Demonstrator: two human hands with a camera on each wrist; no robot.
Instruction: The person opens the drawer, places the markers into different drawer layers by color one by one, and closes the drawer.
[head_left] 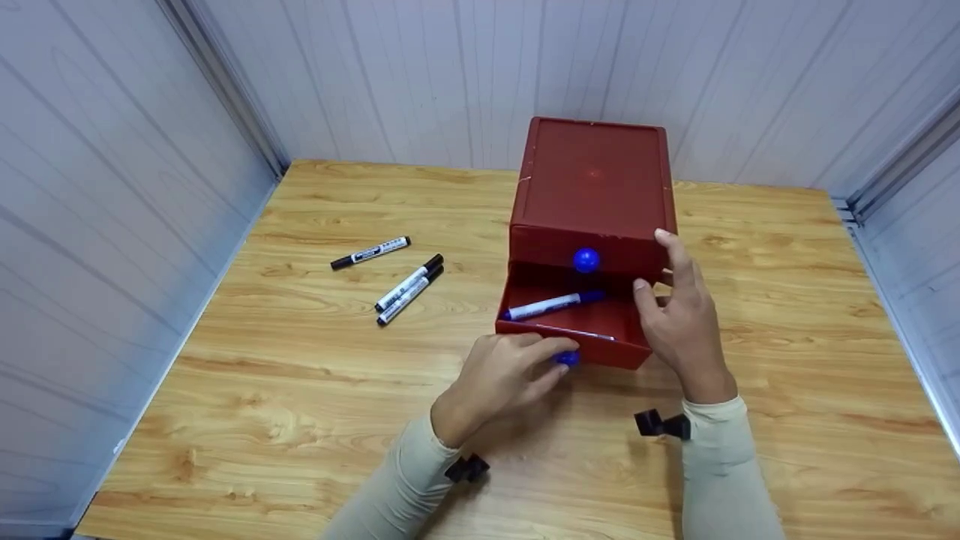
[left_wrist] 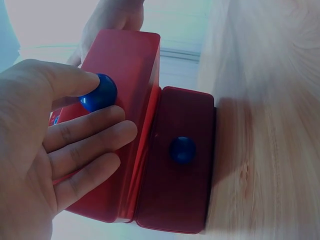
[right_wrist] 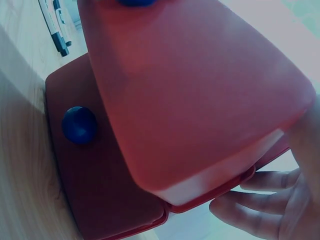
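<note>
- Left hand [head_left: 508,375] pinches the partly hidden, glossy blue ball knob [head_left: 569,358] of the open red plastic drawer [head_left: 611,355].
- Right hand [head_left: 684,326], unclenched, touches the boxy red cabinet [head_left: 596,180] near the wood-grain table's [head_left: 300,390] back edge.

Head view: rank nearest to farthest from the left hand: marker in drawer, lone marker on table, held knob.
1. Held knob: in the left hand, at the drawer's front.
2. Marker in drawer: just beyond the hand.
3. Lone marker: on the table, farther off to the left.

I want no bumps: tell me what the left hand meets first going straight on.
The left hand pinches the blue knob; straight on, it would probably meet the drawer front first.
</note>
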